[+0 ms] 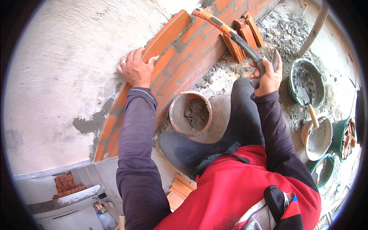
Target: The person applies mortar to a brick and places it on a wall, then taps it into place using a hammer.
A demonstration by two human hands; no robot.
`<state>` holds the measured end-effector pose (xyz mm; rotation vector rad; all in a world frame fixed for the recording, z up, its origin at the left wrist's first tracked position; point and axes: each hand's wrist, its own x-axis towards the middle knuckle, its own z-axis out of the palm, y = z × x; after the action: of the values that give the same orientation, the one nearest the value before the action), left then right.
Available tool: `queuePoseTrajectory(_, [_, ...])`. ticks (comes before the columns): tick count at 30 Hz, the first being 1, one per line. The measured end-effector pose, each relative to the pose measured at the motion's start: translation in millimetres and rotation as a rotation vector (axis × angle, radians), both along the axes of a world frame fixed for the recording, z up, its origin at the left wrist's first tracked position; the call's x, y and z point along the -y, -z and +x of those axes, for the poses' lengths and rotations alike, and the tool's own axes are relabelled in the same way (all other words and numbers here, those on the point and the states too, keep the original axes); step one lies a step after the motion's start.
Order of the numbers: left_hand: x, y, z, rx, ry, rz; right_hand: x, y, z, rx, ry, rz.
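Note:
My left hand (136, 68) is closed around the end of a long orange brick (167, 36) on top of the low brick wall (184, 63). The thumb presses on the brick's near side. In my right hand (268, 78) is a hammer (239, 40), gripped at its dark metal head. Its orange and black handle points up and left, over the wall. Below the wall, between my legs, stands a round bucket (177, 119) with grey mortar in it.
Loose bricks (247, 36) lean by the wall's far end. Along the right stand a green mortar bucket (292, 82), a trowel (313, 116) with a wooden handle, a pale bucket (320, 147), a bucket of brick pieces (337, 140) and a teal bucket (312, 166). A pole (315, 28) rises behind.

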<state>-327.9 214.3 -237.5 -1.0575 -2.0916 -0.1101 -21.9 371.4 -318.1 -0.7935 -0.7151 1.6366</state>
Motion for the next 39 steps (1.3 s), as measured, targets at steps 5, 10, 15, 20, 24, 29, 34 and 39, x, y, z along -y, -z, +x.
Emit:
queuePoseTrajectory(5, [-14.0,4.6,-2.9,0.026,0.015,0.003,14.1,0.4,-3.5,0.001,-0.043,-0.025])
queuePoseTrajectory(10, [-14.8,7.2,-3.9,0.032,0.004,0.008,17.1,-2.4,-5.1,-0.018,-0.042,-0.04])
queuePoseTrajectory(15, [-13.9,8.0,-6.4,0.042,0.023,0.009,22.2,-2.9,-5.4,0.0,-0.072,0.015])
queuePoseTrajectory(20, [-12.6,10.2,-8.6,0.047,0.063,0.036,22.3,-6.0,-0.7,-0.001,-0.047,0.039])
queuePoseTrajectory(24, [-11.2,10.1,-11.5,0.05,0.111,0.054,3.9,-2.7,-3.1,0.012,0.026,0.05])
queuePoseTrajectory(29, [-10.5,11.2,-13.6,0.053,0.139,0.075,-11.0,-0.1,-13.4,0.023,-0.023,0.055])
queuePoseTrajectory(34, [-10.8,11.2,-12.9,0.059,0.157,0.099,-3.6,-3.7,-13.9,0.05,0.015,0.06])
queuePoseTrajectory(39, [-0.1,9.9,-17.3,0.117,0.168,0.098,27.6,-11.8,8.9,0.104,-0.039,0.057])
